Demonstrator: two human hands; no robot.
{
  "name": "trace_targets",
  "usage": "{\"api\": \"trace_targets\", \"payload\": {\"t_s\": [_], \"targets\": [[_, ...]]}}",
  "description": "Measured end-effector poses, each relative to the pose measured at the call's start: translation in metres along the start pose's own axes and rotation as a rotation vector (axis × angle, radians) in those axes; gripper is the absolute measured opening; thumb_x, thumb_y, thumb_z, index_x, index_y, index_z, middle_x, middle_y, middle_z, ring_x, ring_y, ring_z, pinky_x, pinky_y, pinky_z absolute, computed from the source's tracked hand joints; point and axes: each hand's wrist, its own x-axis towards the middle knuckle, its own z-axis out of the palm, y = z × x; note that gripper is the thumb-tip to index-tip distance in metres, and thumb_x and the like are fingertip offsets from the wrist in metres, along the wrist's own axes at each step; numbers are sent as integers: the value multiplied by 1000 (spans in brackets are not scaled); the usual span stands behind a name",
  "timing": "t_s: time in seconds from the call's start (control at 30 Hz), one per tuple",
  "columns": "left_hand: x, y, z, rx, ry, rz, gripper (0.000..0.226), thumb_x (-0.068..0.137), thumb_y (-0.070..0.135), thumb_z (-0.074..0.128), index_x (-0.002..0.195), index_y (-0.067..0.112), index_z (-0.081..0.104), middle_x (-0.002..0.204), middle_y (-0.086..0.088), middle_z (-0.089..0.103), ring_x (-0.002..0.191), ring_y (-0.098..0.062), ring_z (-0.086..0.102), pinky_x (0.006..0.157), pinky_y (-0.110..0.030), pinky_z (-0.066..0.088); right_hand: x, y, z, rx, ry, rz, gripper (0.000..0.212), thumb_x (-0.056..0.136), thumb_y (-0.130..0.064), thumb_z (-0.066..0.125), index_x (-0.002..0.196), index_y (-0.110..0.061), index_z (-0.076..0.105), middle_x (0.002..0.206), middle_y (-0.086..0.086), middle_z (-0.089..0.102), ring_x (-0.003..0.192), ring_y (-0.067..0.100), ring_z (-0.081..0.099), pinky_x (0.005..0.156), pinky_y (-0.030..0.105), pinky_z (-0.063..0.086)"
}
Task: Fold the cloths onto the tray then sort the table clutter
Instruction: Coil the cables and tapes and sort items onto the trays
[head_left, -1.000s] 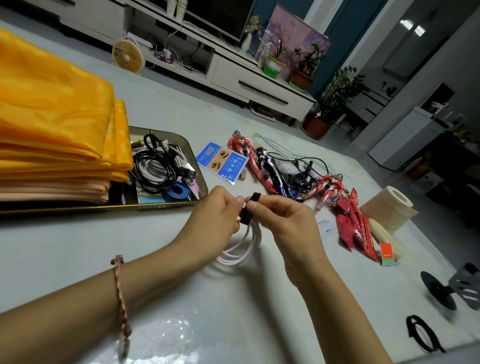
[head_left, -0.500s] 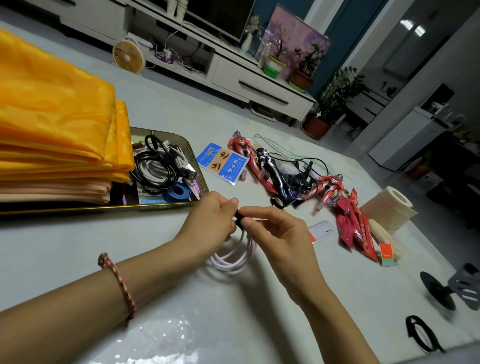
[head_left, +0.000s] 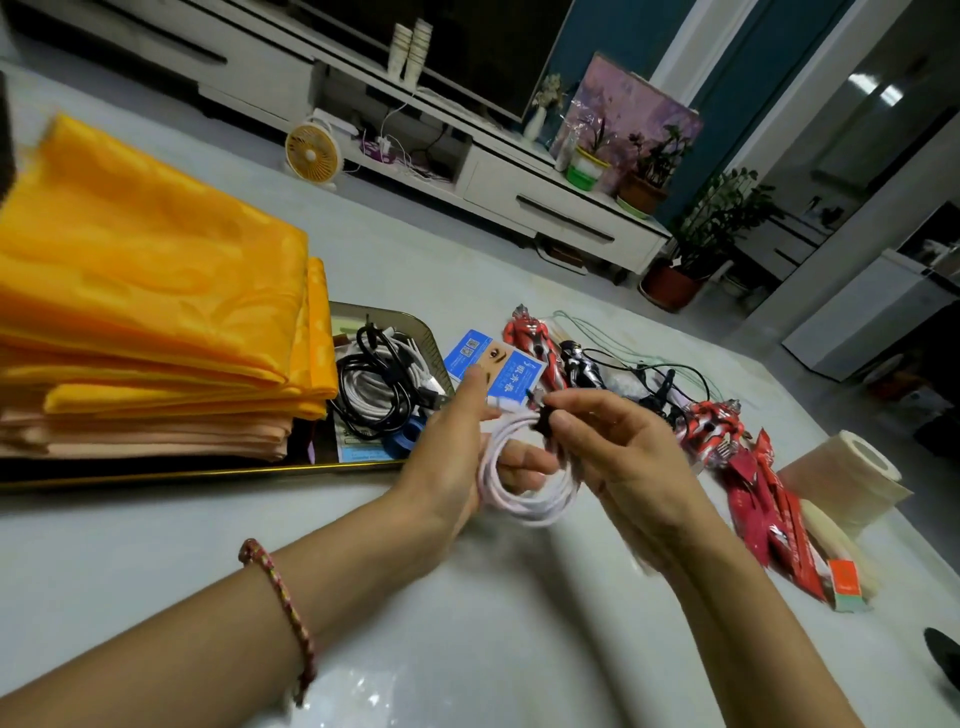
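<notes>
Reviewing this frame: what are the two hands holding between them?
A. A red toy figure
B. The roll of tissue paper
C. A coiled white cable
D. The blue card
C: the left hand has its fingers through the coiled white cable, while the right hand pinches the top of the coil.

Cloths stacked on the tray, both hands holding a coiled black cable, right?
No: in the head view the coiled cable is white, not black. The cloths are stacked on the tray, and left hand and right hand hold it.
</notes>
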Motion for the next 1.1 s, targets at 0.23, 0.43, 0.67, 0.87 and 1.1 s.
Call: {"api": "trace_targets", "payload": {"t_s": [0.23,0.43,0.67,0.87,1.1], "targets": [[2,6,0,-154,281,117,19,98,12,36,93,9,54,95,-12,58,76,-17,57,70,-31,48,75,-5,43,173,190,178,13,91,1,52,90,-6,63,71,5,64,63,12,58,58,22,49],[2,-10,-2,-23,324,33,24,96,5,34,90,11,56,85,-8,60,65,-14,56,51,-20,47,119,14,104,-17,219,223,16,89,-1,55,76,-8,61,63,5,54,59,16,49,55,26,46],[5,-4,-7,39,366,-2,22,95,4,35,91,8,56,85,-12,60,60,-16,55,57,-25,44,120,25,103,-794,155,-45,23,90,-22,54,89,-9,73,88,12,71,92,30,61,86,37,48],[-2,1,-3,113,161,-125,20,95,5,41,78,8,50,72,-10,59,60,-18,55,55,-21,43,92,38,19,-696,319,-5,17,90,-11,54,97,-8,69,84,5,65,64,5,53,56,18,36],[-8,-6,-1,249,112,-190,15,94,5,41,84,9,52,73,-6,62,63,-15,57,60,-22,42,63,72,-30,-1128,364,-175,21,86,-4,53,104,-3,63,97,15,64,91,30,55,73,31,37]]}}
